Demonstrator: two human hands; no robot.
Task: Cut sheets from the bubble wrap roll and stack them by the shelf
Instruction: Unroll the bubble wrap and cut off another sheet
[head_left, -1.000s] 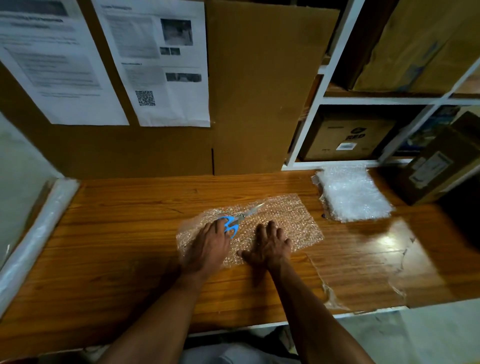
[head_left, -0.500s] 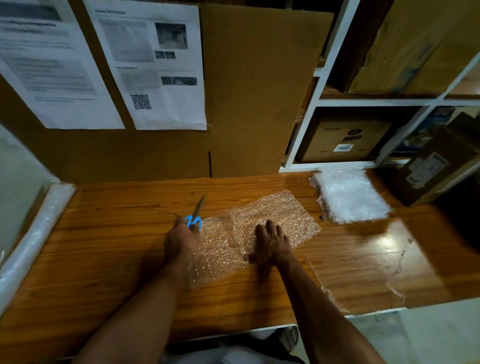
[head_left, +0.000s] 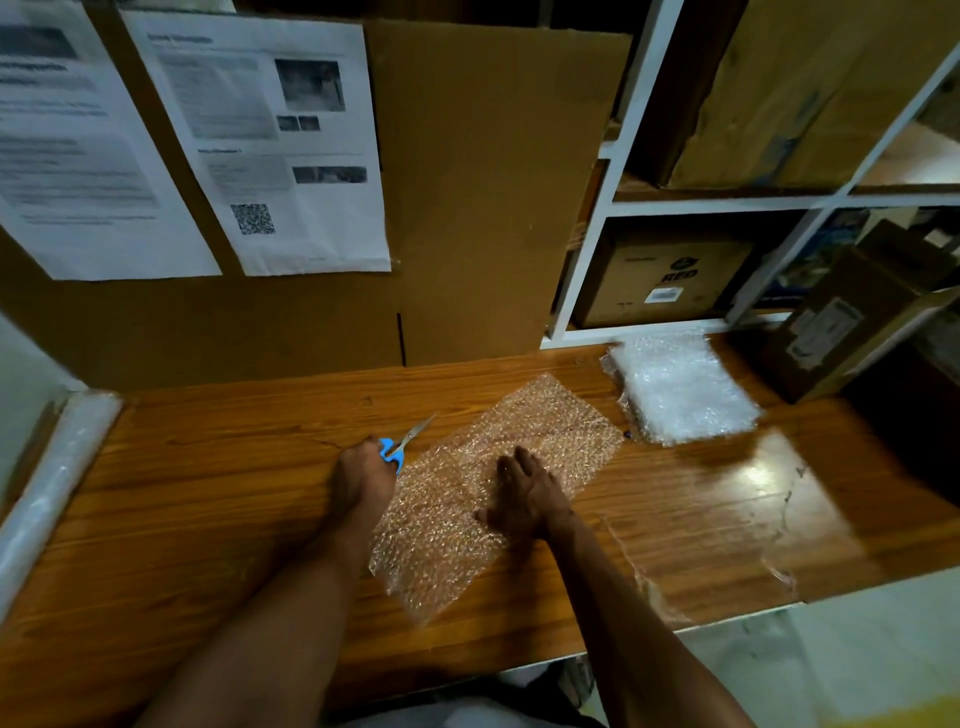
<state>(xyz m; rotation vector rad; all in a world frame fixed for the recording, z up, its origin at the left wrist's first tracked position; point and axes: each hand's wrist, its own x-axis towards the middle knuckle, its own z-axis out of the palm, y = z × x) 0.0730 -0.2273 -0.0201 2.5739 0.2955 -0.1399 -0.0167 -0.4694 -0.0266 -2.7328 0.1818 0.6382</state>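
Left hand (head_left: 362, 475) grips scissors (head_left: 402, 446), blades toward 1 o'clock. Right hand (head_left: 524, 498) flat, fingers straight, pressing cut sheet (head_left: 467, 519) mid-table (head_left: 208, 499). Stack (head_left: 683, 395) at 2 o'clock, against shelf (head_left: 587, 270). Roll (head_left: 47, 499) at 9 o'clock. Box (head_left: 852, 322) right of stack.

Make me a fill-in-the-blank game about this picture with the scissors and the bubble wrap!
1. The left hand holds scissors with handles coloured ____.
2. The right hand presses flat on a loose sheet of ____.
3. The stack of cut sheets lies on the table right below the white ____.
4. The near paper on the cardboard has a square ____ code printed on it.

Missing words: blue; bubble wrap; shelf; QR
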